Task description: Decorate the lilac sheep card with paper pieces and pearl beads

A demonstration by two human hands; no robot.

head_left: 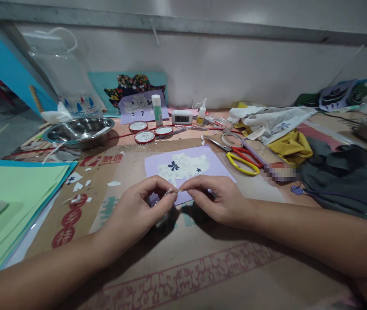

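Observation:
Above the front edge of a purple paper sheet (214, 157), my two hands meet almost fingertip to fingertip. My left hand (153, 200) pinches a small strand of pale, pearl-like beads (170, 190) between thumb and index finger. From the other side, my right hand (217, 198) pinches a thin, light-coloured end that runs toward the beads; its kind is too small to make out. Just beyond the fingers, a white cloth cut-out (186, 165) with dark blue flowers lies on the purple sheet.
Scissors (243, 163) with yellow handles and a phone (267, 159) lie to the right, near bunched cloth (288, 146). Red-rimmed round dishes (144, 137), a glue stick (156, 111) and a digital clock (181, 117) stand behind. Leftward are a metal bowl (80, 133) and green paper (25, 189).

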